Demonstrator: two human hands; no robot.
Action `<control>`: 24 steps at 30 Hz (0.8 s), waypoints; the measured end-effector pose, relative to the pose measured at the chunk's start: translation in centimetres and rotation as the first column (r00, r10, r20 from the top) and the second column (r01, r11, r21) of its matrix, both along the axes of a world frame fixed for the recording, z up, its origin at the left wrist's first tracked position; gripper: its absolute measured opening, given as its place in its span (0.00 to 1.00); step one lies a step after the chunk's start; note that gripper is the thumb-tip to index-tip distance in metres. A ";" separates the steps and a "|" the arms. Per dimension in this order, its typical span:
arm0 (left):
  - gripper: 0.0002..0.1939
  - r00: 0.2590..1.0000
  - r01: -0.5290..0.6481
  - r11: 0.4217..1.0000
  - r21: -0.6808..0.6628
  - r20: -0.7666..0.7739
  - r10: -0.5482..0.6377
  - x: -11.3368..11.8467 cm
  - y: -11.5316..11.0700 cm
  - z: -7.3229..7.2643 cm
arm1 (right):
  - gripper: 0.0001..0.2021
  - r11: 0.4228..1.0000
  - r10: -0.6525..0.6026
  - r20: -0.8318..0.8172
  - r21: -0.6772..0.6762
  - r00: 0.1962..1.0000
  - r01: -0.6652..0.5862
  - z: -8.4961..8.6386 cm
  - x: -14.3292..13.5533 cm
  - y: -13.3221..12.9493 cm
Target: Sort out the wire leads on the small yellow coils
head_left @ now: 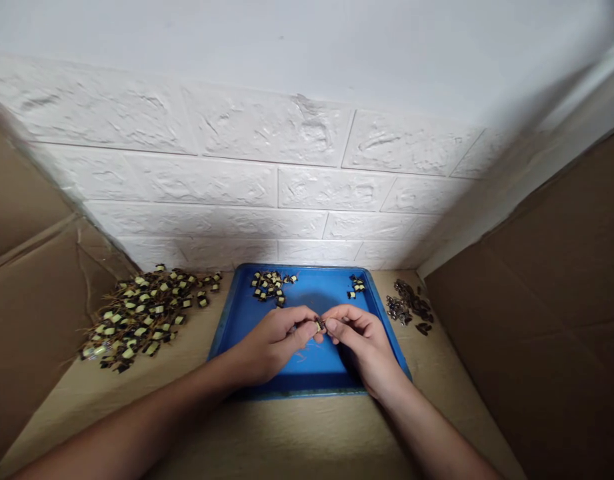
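Observation:
Over the blue tray (pixel 287 386), both hands meet fingertip to fingertip around one small black coil with yellow tape (pixel 318 326). My left hand (pixel 279 338) pinches it between thumb and fingers. From the other side my right hand (pixel 359 335) is closed, its thumb and forefinger pressed together at the coil's edge, on what looks like its thin copper wire. Most of the coil is hidden by the fingers. Several like coils (pixel 269 285) lie in the tray's far left part, and a smaller group (pixel 355 287) in its far right corner.
A large heap of yellow-taped coils (pixel 141 310) with copper wire ends lies left of the tray. To its right is a pile of small dark and shiny metallic pieces (pixel 409 305). Thin wire scraps (pixel 301 355) lie in the tray. Cardboard panels (pixel 547 287) flank the table; a white brick-patterned wall stands behind.

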State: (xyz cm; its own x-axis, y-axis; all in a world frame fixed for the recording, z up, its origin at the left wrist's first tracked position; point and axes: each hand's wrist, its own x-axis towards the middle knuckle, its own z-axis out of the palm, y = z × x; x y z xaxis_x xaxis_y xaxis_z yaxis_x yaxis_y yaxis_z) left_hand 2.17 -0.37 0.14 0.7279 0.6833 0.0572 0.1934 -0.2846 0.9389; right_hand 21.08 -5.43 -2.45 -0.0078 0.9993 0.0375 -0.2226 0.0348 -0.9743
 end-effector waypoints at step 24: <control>0.12 0.994 -0.099 0.975 0.197 -0.028 0.107 0.2 0.0 -0.2 | 0.06 0.998 -0.054 0.033 -0.043 0.998 0.055 -0.1 0.1 0.2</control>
State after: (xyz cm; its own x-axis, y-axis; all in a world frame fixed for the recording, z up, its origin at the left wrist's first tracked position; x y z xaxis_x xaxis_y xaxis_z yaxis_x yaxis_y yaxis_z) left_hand 2.39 -0.39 -0.08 0.6582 0.7333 0.1706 0.2656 -0.4383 0.8587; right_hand 21.18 -5.26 -2.60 0.0459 0.9989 -0.0058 -0.1908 0.0030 -0.9816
